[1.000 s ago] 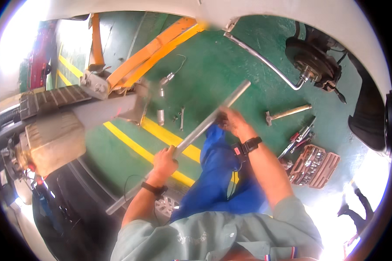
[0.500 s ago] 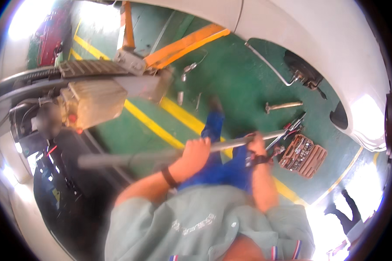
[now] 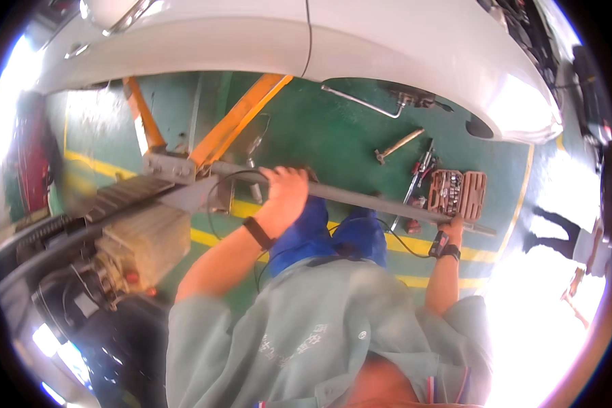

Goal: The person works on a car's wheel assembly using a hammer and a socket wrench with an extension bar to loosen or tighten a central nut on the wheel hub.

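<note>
A long grey metal pipe (image 3: 364,199) crosses in front of my body, tilted so that its left end lies farther away. My left hand (image 3: 285,194) is closed round it left of the middle. Close to its right end my right hand (image 3: 453,228) also grips it, well apart from the left. The pipe's left end reaches the joint of the orange lift arms (image 3: 241,112); whether it touches there I cannot tell. A black device (image 3: 438,243) with a thin cable sits at my right wrist, and a dark band (image 3: 258,233) circles the left.
A white car body (image 3: 217,41) overhangs the far side, with a bent metal bar (image 3: 364,101) beneath it. On the green floor lie a hammer (image 3: 398,146), long-handled tools (image 3: 418,170) and an open socket case (image 3: 474,195). A lift post with a yellowish tank (image 3: 146,241) stands left. Another person (image 3: 585,245) is at right.
The pipe has swung, its left end going from near my left side out toward the orange arms. My hands are farther apart, the right one now farther right. The view has shifted too.
</note>
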### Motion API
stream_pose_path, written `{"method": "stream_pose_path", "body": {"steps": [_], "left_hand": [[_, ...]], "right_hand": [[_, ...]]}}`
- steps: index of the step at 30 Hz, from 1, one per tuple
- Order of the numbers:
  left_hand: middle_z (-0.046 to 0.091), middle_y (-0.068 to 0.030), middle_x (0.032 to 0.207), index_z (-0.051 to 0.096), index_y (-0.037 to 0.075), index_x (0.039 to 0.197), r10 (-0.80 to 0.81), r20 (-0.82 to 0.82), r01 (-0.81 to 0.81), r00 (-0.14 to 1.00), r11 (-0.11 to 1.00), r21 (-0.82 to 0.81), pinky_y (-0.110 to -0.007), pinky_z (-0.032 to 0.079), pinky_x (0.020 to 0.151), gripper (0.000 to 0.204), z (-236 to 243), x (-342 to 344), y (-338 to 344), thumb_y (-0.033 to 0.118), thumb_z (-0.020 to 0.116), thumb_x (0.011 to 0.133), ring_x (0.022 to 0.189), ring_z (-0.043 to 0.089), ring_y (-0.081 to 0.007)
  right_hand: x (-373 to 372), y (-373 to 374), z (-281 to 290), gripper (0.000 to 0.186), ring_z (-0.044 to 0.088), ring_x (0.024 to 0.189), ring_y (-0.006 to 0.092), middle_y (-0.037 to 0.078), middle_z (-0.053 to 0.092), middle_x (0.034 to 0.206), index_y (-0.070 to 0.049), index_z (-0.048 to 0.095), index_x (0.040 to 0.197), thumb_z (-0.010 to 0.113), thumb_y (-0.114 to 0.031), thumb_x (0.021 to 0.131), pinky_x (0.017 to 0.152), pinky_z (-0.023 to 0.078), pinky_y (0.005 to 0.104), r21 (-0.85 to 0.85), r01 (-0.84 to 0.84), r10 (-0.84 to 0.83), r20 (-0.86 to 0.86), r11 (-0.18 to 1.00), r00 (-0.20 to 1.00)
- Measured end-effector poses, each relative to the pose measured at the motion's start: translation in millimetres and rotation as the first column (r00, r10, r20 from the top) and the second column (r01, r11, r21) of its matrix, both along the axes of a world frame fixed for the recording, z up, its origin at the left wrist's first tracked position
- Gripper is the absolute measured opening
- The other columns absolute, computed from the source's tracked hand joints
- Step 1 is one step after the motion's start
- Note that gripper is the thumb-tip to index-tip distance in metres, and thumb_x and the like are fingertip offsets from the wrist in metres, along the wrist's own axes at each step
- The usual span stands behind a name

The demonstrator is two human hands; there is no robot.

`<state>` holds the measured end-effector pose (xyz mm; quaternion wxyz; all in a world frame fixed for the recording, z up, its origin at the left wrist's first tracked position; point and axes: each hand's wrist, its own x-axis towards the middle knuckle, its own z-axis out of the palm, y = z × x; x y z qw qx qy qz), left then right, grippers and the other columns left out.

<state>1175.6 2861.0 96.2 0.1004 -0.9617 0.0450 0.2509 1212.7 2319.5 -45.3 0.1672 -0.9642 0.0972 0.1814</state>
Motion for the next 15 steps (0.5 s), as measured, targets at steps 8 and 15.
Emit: {"method": "stream_pose_path", "body": {"steps": [8, 15], "left_hand": [[0.064, -0.011, 0.106, 0.057, 0.008, 0.114, 0.025, -0.137, 0.018, 0.99, 0.951, 0.309, -0.065, 0.042, 0.086, 0.035, 12, 74, 120, 0.018, 0.062, 0.082, 0.102, 0.059, -0.0349], [0.066, -0.0109, 0.106, 0.057, 0.01, 0.115, 0.041, -0.145, 0.014, 0.989, 0.932, 0.362, -0.052, 0.039, 0.098, 0.038, 58, 92, 250, 0.019, 0.062, 0.078, 0.106, 0.059, -0.0296]], "right_hand": [[-27, 89, -84, 0.072, 0.052, 0.116, 0.0374, 0.023, 0.058, 0.119, 0.001, 0.061, 0.114, 0.072, -0.043, 0.058, 0.101, 0.041, 0.0393, 0.119, 0.047, -0.03, -0.144, 0.992, 0.989], [29, 281, -140, 0.046, 0.061, 0.097, 0.0323, 0.015, 0.064, 0.102, -0.008, 0.065, 0.102, 0.074, -0.034, 0.065, 0.09, 0.048, 0.0351, 0.238, -0.046, 0.052, -0.016, 0.97, 0.999]]}}
